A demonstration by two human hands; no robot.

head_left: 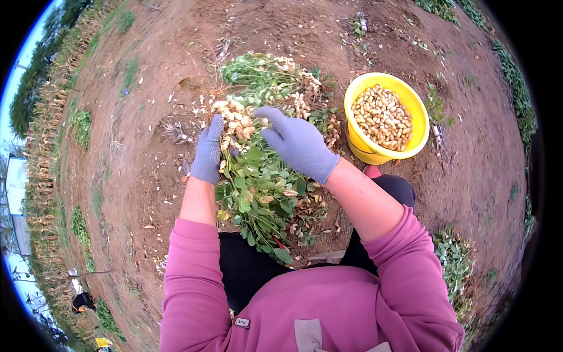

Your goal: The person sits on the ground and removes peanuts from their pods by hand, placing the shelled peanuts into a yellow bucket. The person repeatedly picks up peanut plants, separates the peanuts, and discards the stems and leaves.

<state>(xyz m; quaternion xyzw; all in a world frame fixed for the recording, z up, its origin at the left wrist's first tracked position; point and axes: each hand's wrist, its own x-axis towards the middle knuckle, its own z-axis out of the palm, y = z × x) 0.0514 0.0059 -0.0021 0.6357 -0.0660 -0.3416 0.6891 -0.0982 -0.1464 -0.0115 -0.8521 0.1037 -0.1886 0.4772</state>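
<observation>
My left hand (208, 152), in a grey dotted work glove, grips a leafy peanut plant (253, 185) just below its roots. A cluster of pale peanut pods (237, 118) hangs at the top of that plant, beside the left fingertips. My right hand (299, 143), gloved the same way, is just right of the pods with thumb and forefinger spread. Nothing shows between those fingers; its other fingers are partly hidden. Past both hands lies a heap of more peanut plants (264, 75), with pods on their roots.
A yellow bucket (421, 114) holding many loose peanuts (382, 116) stands on the bare soil (466, 176) to the right, close to my knee. Cut greenery (455, 259) lies at lower right. Dry corn stalks (44, 145) line the far left.
</observation>
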